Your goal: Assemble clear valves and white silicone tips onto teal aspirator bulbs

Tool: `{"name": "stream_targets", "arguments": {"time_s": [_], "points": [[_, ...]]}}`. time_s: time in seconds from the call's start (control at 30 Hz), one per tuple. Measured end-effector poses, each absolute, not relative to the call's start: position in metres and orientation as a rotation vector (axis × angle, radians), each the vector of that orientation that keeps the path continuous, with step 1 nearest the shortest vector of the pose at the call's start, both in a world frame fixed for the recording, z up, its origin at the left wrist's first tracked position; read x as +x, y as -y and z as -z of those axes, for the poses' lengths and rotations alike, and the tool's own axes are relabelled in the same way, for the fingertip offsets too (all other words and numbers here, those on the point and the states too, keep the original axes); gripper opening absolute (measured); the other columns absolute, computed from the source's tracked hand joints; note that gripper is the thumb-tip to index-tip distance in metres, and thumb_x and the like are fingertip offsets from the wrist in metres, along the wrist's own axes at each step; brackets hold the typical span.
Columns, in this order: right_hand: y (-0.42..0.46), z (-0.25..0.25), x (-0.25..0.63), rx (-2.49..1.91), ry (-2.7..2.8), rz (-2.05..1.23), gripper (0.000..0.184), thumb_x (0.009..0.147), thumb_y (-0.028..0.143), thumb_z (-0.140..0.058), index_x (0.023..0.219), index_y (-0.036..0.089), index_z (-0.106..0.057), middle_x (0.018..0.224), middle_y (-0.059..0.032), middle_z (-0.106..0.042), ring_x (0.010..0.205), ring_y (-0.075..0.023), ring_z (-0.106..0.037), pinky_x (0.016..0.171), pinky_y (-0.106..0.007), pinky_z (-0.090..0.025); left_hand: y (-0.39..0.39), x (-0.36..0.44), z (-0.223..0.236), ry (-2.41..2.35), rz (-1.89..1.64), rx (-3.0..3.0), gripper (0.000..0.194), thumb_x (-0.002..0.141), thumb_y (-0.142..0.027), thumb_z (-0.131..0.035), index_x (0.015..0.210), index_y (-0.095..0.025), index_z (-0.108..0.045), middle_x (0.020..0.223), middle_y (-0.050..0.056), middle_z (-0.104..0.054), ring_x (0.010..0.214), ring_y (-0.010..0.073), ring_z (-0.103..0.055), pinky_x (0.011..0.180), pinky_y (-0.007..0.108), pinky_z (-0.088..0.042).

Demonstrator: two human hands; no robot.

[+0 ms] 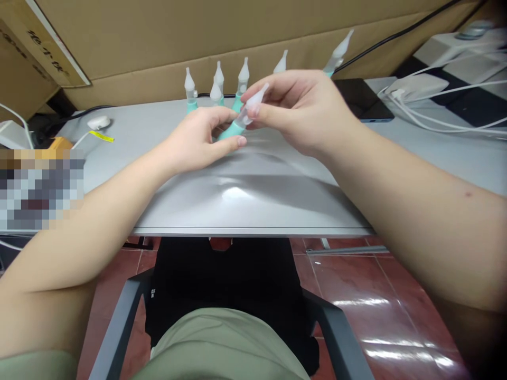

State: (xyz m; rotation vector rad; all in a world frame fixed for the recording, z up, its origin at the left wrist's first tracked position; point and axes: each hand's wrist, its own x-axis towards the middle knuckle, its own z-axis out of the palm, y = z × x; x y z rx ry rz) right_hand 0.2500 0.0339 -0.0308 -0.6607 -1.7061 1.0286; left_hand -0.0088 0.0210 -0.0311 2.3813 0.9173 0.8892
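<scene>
A nasal aspirator [234, 128] with a mint-green bulb, clear middle and white pointed tip is held tilted above the grey table, its tip up to the right. My left hand [198, 134] is closed around the green bulb. With thumb and fingers, my right hand [304, 108] grips the clear part near the base of the white tip. Behind my hands stand several similar aspirators, among them one at the left [189, 84], one in the middle [243, 79] and a tilted one at the right [339, 50]. My right hand partly hides another aspirator [280, 63].
A dark flat device [362, 99] lies at the back right, beside white cables [423, 108] and white boxes. On the left are a small white device [99, 122] and a yellow tag [102, 136]. A cardboard wall [158, 37] closes off the back. Chair armrests [332, 327] flank me below.
</scene>
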Motion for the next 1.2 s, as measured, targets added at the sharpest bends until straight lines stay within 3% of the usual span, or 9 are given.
{"name": "stream_targets", "arguments": {"time_s": [0.1,0.23,0.33,0.5,0.73,0.83,0.97,1.1,1.2], "points": [[-0.043,0.028,0.257,-0.689,1.635,-0.925,0.024,0.088,0.029,-0.113,0.103,0.032,-0.095,0.105,0.0003,-0.092,0.097,-0.0221,-0.086,0.089,-0.037,-0.075,-0.018,-0.012,0.026,-0.962,-1.037,2.347,0.024,0.103,-0.038,-0.088,0.122,-0.024,-0.091,0.125,0.011,-0.094,0.108,0.0318,-0.088,0.085,0.044,-0.069],[-0.045,0.023,0.258,-0.745,1.61,-0.746,0.036,0.076,0.032,-0.118,0.097,0.036,-0.089,0.105,-0.0027,-0.093,0.099,-0.0298,-0.089,0.098,-0.047,-0.077,-0.019,-0.015,0.019,-1.044,-1.262,2.327,0.013,0.103,-0.039,-0.085,0.097,-0.027,-0.085,0.092,0.005,-0.087,0.079,0.0238,-0.076,0.075,0.045,-0.062],[-0.045,0.022,0.255,-0.821,1.635,-0.683,0.039,0.077,0.041,-0.119,0.093,0.034,-0.084,0.109,-0.0048,-0.093,0.106,-0.0327,-0.088,0.107,-0.051,-0.077,-0.031,-0.022,0.017,-1.09,-1.414,2.348,0.035,0.108,-0.053,-0.086,0.087,-0.029,-0.071,0.084,0.001,-0.081,0.075,0.0182,-0.063,0.072,0.044,-0.057],[-0.055,0.02,0.25,-0.941,1.669,-0.667,0.044,0.08,0.041,-0.121,0.091,0.037,-0.079,0.102,-0.0032,-0.086,0.101,-0.0312,-0.081,0.102,-0.05,-0.072,-0.055,-0.042,0.012,-1.279,-1.544,2.289,0.05,0.117,-0.072,-0.078,0.096,-0.028,-0.066,0.087,-0.004,-0.076,0.085,0.0133,-0.057,0.08,0.041,-0.058],[-0.08,0.013,0.241,-1.091,1.749,-0.482,0.04,0.08,0.001,-0.101,0.084,0.03,-0.073,0.087,0.0002,-0.078,0.087,-0.023,-0.071,0.088,-0.043,-0.062,-0.066,-0.049,0.012,-1.38,-1.507,2.058,0.05,0.101,-0.077,-0.084,0.101,-0.033,-0.062,0.1,0.003,-0.08,0.08,0.0202,-0.062,0.065,0.048,-0.047],[-0.08,0.014,0.242,-1.102,1.795,-0.451,0.038,0.083,0.002,-0.101,0.085,0.029,-0.075,0.085,0.0013,-0.077,0.084,-0.0209,-0.067,0.088,-0.041,-0.063,-0.063,-0.047,0.012,-1.405,-1.47,1.994,0.062,0.094,-0.09,-0.085,0.102,-0.033,-0.063,0.104,0.004,-0.08,0.085,0.0213,-0.063,0.067,0.049,-0.045],[-0.073,0.015,0.254,-1.059,1.761,-0.387,0.037,0.091,0.012,-0.105,0.098,0.03,-0.072,0.104,-0.0016,-0.083,0.084,-0.02,-0.07,0.087,-0.042,-0.061,-0.052,-0.048,0.009,-1.383,-1.224,2.106,0.08,0.11,-0.11,-0.07,0.117,-0.03,-0.065,0.099,-0.004,-0.071,0.089,0.0109,-0.056,0.071,0.041,-0.048],[-0.073,0.014,0.274,-0.933,1.693,-0.141,0.047,0.114,0.023,-0.086,0.083,0.033,-0.052,0.087,-0.0028,-0.059,0.084,-0.0239,-0.061,0.091,-0.045,-0.053,-0.051,-0.045,0.011,-1.411,-1.24,2.137,0.085,0.111,-0.115,-0.059,0.114,-0.03,-0.061,0.092,-0.004,-0.063,0.087,0.0118,-0.051,0.066,0.039,-0.044],[-0.078,0.016,0.283,-0.974,1.682,-0.089,0.065,0.117,0.012,-0.069,0.068,0.033,-0.032,0.075,-0.0003,-0.03,0.072,-0.0215,-0.031,0.083,-0.046,-0.04,-0.057,-0.041,0.017,-1.431,-1.309,2.084,0.082,0.101,-0.114,-0.074,0.102,-0.033,-0.059,0.086,-0.002,-0.061,0.082,0.0158,-0.053,0.061,0.043,-0.041]]}}
